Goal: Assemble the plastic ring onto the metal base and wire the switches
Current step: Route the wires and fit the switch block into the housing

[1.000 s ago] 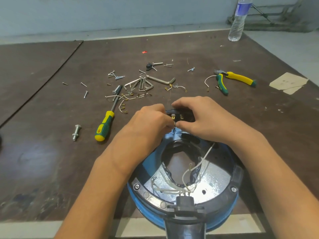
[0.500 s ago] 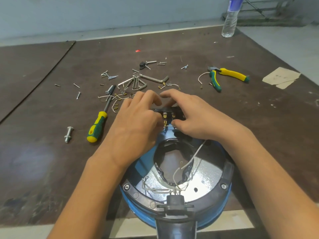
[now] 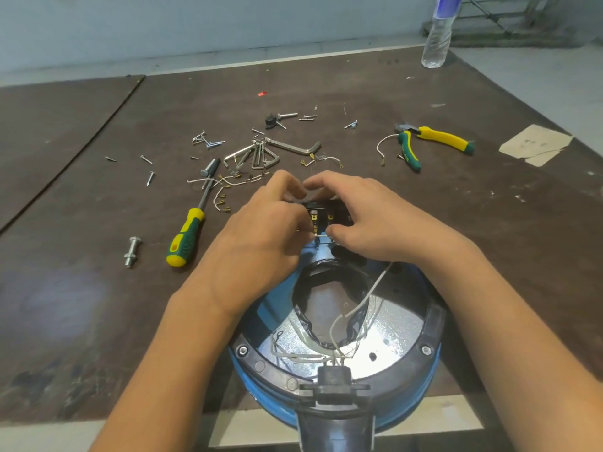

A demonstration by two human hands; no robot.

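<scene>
A round blue appliance body lies upturned at the table's near edge, with a shiny metal base inside and a black plastic ring around its rim. At its far side sits a black switch block with brass terminals. My left hand and my right hand meet over the block. Between thumb and finger, both pinch a thin white wire at the terminals. More white wires loop across the base to a black plug at the near rim.
A green-yellow screwdriver lies left of my hands, a bolt further left. Hex keys, screws and short wires lie scattered behind. Pliers and a paper scrap rest at the right, a water bottle at the far right.
My left fingers spread from a closed pinch and reached over the switch block. Both hands stayed at the terminals. The view shifted slightly.
</scene>
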